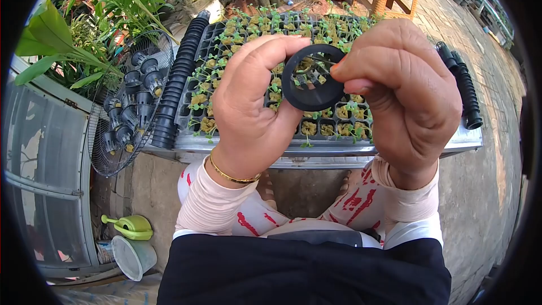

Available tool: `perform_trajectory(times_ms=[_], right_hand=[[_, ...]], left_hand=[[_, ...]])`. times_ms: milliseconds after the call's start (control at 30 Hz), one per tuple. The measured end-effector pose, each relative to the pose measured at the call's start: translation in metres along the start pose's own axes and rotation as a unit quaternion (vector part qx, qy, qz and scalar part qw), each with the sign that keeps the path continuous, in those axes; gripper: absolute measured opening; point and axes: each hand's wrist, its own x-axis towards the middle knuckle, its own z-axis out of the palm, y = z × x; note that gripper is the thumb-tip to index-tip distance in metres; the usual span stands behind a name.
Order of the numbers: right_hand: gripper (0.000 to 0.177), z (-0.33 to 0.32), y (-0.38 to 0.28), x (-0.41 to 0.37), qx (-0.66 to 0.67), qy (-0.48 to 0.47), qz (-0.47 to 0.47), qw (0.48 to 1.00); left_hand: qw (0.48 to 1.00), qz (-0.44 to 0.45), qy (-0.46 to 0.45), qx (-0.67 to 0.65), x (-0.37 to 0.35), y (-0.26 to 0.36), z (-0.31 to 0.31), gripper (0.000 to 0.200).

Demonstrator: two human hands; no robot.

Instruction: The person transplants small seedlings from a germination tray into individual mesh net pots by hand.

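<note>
Seedling tray (210, 82), raised hands (248, 114) (412, 96) around ring (307, 100)

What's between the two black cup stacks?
In the head view, a seedling tray lies between the left stack and the right stack; the black ring hides part of it.

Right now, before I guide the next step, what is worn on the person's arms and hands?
Both hands are bare, with no gloves. The left hand has a thin gold bangle at the wrist; the right hand shows no jewellery. Snug pale pink sleeves cover both forearms: the left sleeve and the right sleeve each end at the wrist.
</note>
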Motion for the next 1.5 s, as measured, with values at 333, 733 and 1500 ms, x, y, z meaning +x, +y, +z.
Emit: perform_trajectory(times_ms=[333,733,1500], right_hand=[[0.014,0.003,0.002,0.001,0.007,0.003,-0.017,1.000],[0.014,0.004,-0.004,0.001,0.021,0.012,-0.003,1.000],[0.044,0.055,-0.009,0.062,0.312,-0.164,0.248,0.902]], left_hand=[[1.000,-0.014,0.003,0.011,0.000,-0.003,0.000,0.040],[1.000,0.009,0.006,0.007,0.002,-0.005,-0.002,0.039],[0.990,-0.097,0.056,-0.087,0.007,0.008,-0.078,0.049]])
